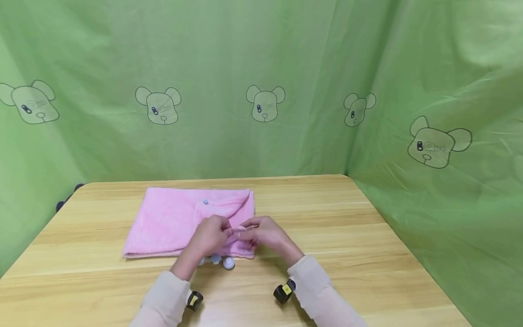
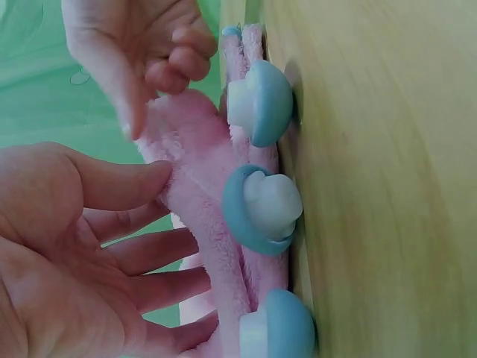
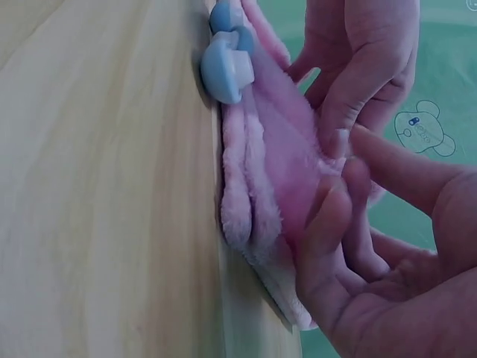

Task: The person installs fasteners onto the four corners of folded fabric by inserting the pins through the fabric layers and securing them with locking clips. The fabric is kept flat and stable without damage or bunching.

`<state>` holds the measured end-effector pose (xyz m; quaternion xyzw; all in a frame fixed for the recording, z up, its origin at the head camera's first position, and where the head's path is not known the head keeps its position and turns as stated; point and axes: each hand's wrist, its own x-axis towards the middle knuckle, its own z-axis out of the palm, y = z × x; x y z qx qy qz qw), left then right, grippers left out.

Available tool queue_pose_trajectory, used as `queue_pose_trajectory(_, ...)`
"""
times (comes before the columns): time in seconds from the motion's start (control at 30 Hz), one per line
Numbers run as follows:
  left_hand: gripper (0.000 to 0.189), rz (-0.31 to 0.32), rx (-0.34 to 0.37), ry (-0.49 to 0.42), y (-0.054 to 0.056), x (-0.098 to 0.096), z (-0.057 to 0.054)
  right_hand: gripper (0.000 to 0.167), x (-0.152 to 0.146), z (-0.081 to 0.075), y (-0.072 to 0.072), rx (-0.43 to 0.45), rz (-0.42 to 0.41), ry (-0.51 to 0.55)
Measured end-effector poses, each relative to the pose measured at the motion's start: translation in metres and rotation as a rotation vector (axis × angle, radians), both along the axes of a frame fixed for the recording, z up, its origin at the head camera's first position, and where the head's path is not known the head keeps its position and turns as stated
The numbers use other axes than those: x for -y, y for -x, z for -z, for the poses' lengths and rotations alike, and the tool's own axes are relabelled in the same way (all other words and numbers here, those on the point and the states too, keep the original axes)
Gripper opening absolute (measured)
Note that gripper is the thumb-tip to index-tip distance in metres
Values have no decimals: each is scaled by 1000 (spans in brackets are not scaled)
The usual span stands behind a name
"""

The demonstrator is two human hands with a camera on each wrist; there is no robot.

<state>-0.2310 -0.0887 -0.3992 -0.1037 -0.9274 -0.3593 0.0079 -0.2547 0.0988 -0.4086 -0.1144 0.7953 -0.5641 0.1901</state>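
Currently, the folded pink plush cloth [image 1: 163, 222] lies on the light wood-grain table [image 1: 327, 218], its near right part raised. The left hand [image 1: 210, 235] and right hand [image 1: 263, 234] each pinch this raised part between thumb and fingers. Expect a light, soft, limp, non-slip, non-fragile material; grasp by the edge, thumb opposing fingers. Treat the blue-and-white mushroom-shaped clips [image 2: 272, 104], apparently plastic, at the near edge as rigid and smooth. Markings: bear-head prints on the green fabric curtain [image 1: 204, 45] carry faint lettering, apparently "Que"; the cloth shows no readable label.
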Motion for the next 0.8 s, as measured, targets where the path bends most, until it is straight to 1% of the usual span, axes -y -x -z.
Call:
queue_pose_trajectory(0.07, 14, -6, -11, -2, 1, 1, 0, 29, 0, 0, 0, -2, -16, -24)
queue_pose_trajectory(0.17, 15, -18, -18, -8, 2, 2, 0, 23, 0, 1, 0, 1, -26, -30)
queue_pose_trajectory(0.33, 18, -37, -1, -14, 3, 2, 0, 20, 1, 3, 0, -36, 13, -31)
queue_pose_trajectory(0.5, 19, -34, 16, -9, 3, 1, -3, 20, 1, 3, 2, -49, 50, -22)
queue_pose_trajectory(0.67, 8, -25, -24, -25, 4, 0, -2, 20, 1, 4, 2, -46, 57, 0)
queue_pose_trajectory(0.8, 12, -31, -53, -70, 4, -1, -1, 22, 2, 6, 3, -38, 57, 17)
